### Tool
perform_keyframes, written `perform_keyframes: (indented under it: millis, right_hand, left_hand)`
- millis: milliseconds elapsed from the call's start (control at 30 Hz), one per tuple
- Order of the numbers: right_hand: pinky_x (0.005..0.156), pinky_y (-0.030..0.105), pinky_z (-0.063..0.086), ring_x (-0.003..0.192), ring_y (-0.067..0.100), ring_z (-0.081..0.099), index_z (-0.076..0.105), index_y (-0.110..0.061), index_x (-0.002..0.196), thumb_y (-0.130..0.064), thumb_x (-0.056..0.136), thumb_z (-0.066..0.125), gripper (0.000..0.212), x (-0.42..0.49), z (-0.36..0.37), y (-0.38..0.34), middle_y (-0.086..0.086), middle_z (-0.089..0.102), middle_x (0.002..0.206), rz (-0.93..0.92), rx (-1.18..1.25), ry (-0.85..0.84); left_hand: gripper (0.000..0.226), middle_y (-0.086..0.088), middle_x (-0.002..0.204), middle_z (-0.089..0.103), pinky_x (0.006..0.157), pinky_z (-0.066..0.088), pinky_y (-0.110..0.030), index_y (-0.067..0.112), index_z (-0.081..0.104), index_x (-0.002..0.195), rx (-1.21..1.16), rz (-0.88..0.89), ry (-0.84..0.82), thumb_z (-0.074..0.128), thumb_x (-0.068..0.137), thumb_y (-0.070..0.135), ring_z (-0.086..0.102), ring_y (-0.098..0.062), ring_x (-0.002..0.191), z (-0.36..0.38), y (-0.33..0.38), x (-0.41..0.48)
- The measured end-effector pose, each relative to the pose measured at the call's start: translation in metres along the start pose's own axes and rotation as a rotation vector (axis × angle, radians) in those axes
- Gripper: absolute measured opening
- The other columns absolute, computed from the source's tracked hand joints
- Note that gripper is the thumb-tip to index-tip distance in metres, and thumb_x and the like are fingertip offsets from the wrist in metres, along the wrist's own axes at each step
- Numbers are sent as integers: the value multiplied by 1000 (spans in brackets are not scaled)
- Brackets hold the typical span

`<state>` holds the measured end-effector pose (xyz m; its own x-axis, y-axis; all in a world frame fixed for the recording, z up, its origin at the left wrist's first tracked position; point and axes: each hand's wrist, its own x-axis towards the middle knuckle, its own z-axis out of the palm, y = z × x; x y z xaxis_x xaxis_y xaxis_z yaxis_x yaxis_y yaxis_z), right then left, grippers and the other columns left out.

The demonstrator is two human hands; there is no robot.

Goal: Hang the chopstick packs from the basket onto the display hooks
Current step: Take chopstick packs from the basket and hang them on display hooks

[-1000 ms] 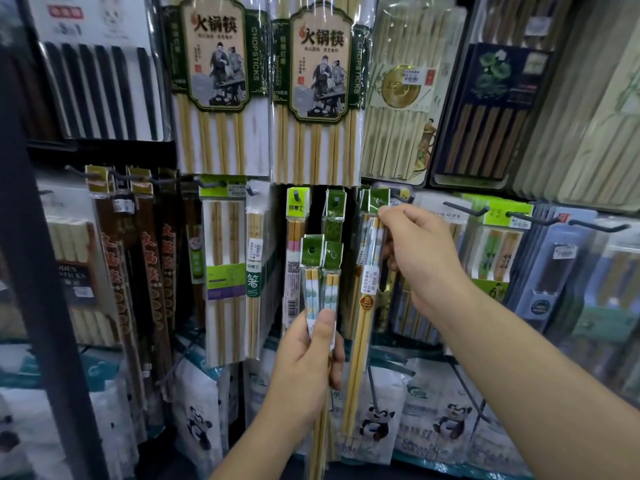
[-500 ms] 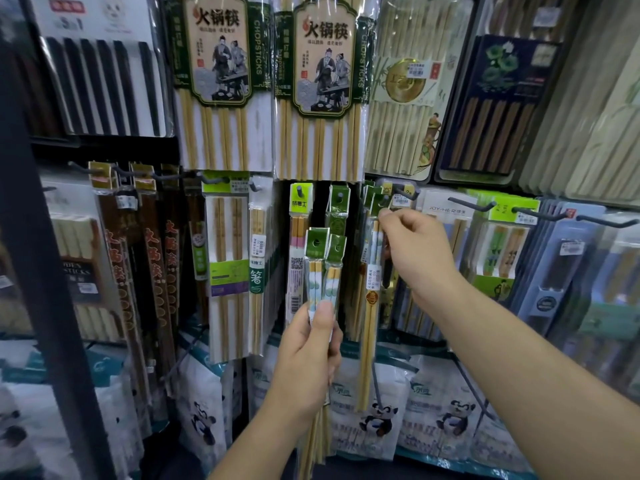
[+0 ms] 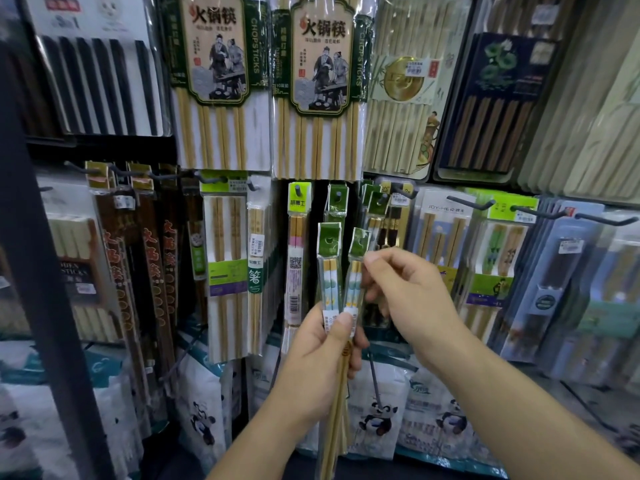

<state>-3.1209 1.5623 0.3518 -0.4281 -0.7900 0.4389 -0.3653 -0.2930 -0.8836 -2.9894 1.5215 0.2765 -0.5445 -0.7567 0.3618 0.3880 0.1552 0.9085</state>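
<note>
The left hand (image 3: 322,344) hides the middle of the chopstick packs (image 3: 329,271); their label print is unreadably small.

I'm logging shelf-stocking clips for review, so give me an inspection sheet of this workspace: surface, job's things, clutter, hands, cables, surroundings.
Surface: no table; rows of black hooks carrying packs.
Job's things: left pack and right pack, green-topped, upright, not yet hung; basket out of view.
Clutter: panda-print bags below the hooks.
Grippers: left hand grips both packs low down; right hand pinches the right pack near its top.
Cables: nothing seen.
Surroundings: large chopstick sets hang above; dark post at left.
</note>
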Motion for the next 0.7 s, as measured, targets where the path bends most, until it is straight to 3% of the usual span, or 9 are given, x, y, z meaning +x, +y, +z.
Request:
perform_keyframes:
  millis: [233, 400, 467, 533, 567, 700]
  right_hand:
    - [50, 13, 42, 51, 5, 51, 67, -13, 80, -25, 101, 61, 25, -1, 2, -6, -1, 60, 63, 47, 83, -7]
    - [54, 21, 42, 60, 13, 49, 70, -23, 74, -27, 102, 60, 29, 7, 0, -18, -3, 58, 65, -3, 76, 50]
    - [54, 19, 42, 60, 10, 52, 71, -27, 73, -27, 102, 59, 32, 16, -2, -27, -7, 59, 64, -38, 77, 104]
    - [52, 20, 41, 58, 11, 50, 71, -27, 71, -28, 103, 58, 34, 24, -4, -36, -10, 59, 60, -36, 76, 138]
    - [51, 24, 39, 59, 15, 47, 70, -26, 73, -28, 103, 57, 33, 27, -4, -39, -9, 58, 58, -28, 75, 149]
    - [58, 36, 38, 64, 21, 38, 71, -20, 81, -29, 104, 55, 28, 37, -3, -42, 9, 49, 68, 11, 35, 173]
  left_hand:
    - [37, -3, 80, 71, 61, 53, -28, 7, 58, 108, -17, -47, -24, 54, 92, 40, 64, -16, 66, 4, 0, -3]
    - [36, -13, 90, 77, 66, 62, -31, 6, 57, 116, -106, -83, 60, 54, 94, 34, 75, -20, 79, 5, 1, -1]
    - [37, -11, 99, 78, 78, 64, -39, 10, 60, 116, -74, -96, 137, 55, 93, 38, 76, -21, 90, 3, -1, 0]
    - [31, -3, 108, 76, 100, 56, -45, 12, 65, 112, 60, -86, 210, 54, 100, 39, 68, -21, 111, -2, -5, 1]
    - [27, 1, 104, 74, 101, 54, -42, 12, 66, 105, 91, -75, 226, 52, 104, 35, 65, -21, 113, -4, -6, 1]
    - [25, 2, 83, 68, 72, 57, -24, 7, 62, 104, 66, -53, 224, 48, 107, 28, 67, -12, 85, -7, -7, 2]
